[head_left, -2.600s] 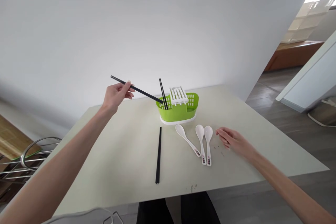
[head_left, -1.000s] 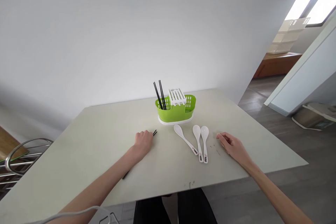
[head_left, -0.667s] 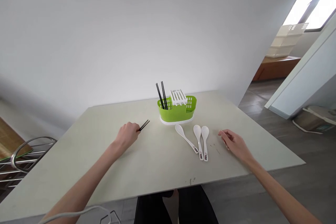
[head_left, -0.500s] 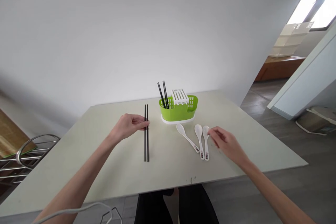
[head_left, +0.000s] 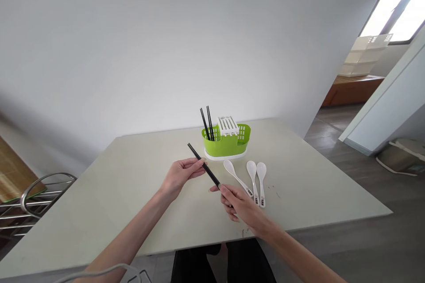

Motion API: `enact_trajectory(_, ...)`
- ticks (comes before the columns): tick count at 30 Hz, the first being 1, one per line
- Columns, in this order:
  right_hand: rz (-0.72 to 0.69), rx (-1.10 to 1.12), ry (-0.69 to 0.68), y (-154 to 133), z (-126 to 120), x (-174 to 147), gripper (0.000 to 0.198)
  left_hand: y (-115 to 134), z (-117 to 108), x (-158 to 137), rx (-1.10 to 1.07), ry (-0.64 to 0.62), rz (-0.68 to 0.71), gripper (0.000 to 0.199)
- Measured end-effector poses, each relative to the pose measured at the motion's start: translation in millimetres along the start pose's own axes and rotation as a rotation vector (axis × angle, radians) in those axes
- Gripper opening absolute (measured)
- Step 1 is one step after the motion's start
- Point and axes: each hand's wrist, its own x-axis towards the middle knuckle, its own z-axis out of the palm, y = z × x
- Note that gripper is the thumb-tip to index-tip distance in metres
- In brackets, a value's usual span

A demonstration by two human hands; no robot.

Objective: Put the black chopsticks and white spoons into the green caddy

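Note:
A pair of black chopsticks (head_left: 210, 174) is held at a slant above the table, its two sticks pressed together. My left hand (head_left: 181, 176) pinches them near the middle, and my right hand (head_left: 239, 204) is closed round their lower end. Behind my hands stands a green cutlery holder (head_left: 223, 147) with a white slatted top and white base. Other black chopsticks (head_left: 206, 124) lean upright in its left compartment. Three white spoons lie on the table to the right: a slanted spoon (head_left: 229, 167), a middle spoon (head_left: 252, 170) and a right spoon (head_left: 261, 171).
The pale table (head_left: 139, 212) meets a white wall (head_left: 186, 53) at its back edge. A metal rack (head_left: 49, 190) stands off the table's left side. A white cable (head_left: 113, 268) crosses near my left forearm.
My right hand has moved left from beside the spoons and closed on the chopsticks' lower end. The chopsticks have turned from pointing away from me to a slant, and my left hand has shifted right.

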Motion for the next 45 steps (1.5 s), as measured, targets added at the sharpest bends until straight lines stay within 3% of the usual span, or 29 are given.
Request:
enact_trajectory(13, -0.011, -0.036, 0.009, -9.8, -16.9, -0.9, 0.064, 9.0, 0.4, 6.8, 0.082, -0.04, -0.017, 0.052)
enact_trajectory(19, -0.029, -0.028, -0.02, -10.5, -26.8, 2.8, 0.055, 4.9, 6.9, 13.7, 0.066, 0.011, 0.022, 0.048)
enact_trajectory(23, -0.021, -0.023, -0.014, -16.9, -34.8, 3.2, 0.053, 23.5, 4.5, 27.0, 0.038, 0.062, 0.087, 0.047)
enact_trajectory(27, -0.073, -0.151, 0.063, -23.9, -75.4, -7.0, 0.066, 70.3, -22.6, 51.2, 0.016, 0.275, 0.262, 0.046)
enact_trajectory(30, -0.152, -0.23, 0.327, -15.2, -129.9, -18.7, 0.067, 98.8, -46.5, 71.1, 0.083, 0.429, 0.379, 0.044)
enact_trajectory(32, -0.175, -0.251, 0.533, -0.9, -166.7, -25.2, 0.064, 106.2, -56.1, 84.7, 0.104, 0.502, 0.385, 0.041)
enact_trajectory(35, -0.161, -0.298, 0.683, 24.4, -204.2, -30.9, 0.065, 103.4, -59.0, 106.5, 0.115, 0.558, 0.346, 0.037)
enact_trajectory(38, -0.129, -0.352, 0.708, 41.4, -214.8, -31.3, 0.064, 94.1, -54.4, 128.8, 0.159, 0.577, 0.313, 0.036)
enact_trajectory(45, -0.134, -0.569, 0.671, 51.2, -210.8, -28.4, 0.05, 66.1, -38.1, 161.8, 0.278, 0.568, 0.266, 0.034)
